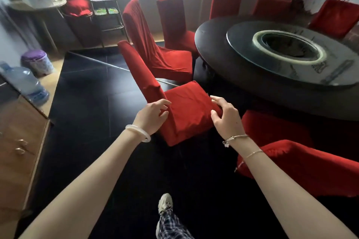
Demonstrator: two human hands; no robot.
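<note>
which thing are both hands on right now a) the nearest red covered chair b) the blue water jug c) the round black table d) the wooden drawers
a: the left hand touches the red covered chair where back meets seat, and the right hand is at its seat edge.

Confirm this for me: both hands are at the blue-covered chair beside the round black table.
Wrong in one respect: the chair cover is red, not blue. The head view shows the left hand and right hand at that chair, beside the round black table.
</note>
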